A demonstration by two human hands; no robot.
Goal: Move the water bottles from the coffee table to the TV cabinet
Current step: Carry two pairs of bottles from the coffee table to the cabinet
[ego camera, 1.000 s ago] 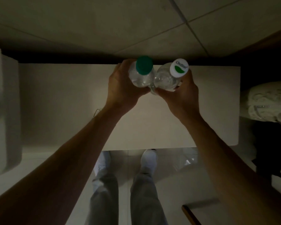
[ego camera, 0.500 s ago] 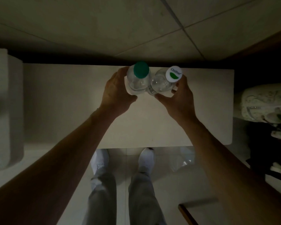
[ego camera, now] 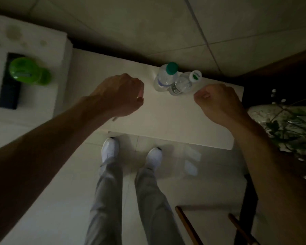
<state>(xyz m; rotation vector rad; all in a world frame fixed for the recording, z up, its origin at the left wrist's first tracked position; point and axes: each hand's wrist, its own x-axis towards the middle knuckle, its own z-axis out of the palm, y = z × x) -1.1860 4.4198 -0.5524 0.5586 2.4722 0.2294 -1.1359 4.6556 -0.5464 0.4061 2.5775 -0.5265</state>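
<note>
Two clear water bottles stand side by side at the far edge of the white cabinet top [ego camera: 166, 117]. The green-capped bottle [ego camera: 164, 77] is on the left, and the white-capped bottle [ego camera: 183, 84] touches it on the right. My left hand [ego camera: 120, 94] is off to the left of the bottles, fingers curled, holding nothing. My right hand [ego camera: 217, 101] sits just right of the white-capped bottle, also loosely curled and empty. Neither hand touches a bottle.
A taller white unit [ego camera: 25, 68] at left carries a green object [ego camera: 27, 71] on a dark flat item [ego camera: 9, 85]. A plant in a patterned pot [ego camera: 290, 124] stands at right. My feet [ego camera: 131, 152] are on the tiled floor, with a wooden frame [ego camera: 187, 225] at lower right.
Both hands let go of the bottles and drew back, the left to the left and the right to the right. The bottles now stand alone on the cabinet top. The view swung right.
</note>
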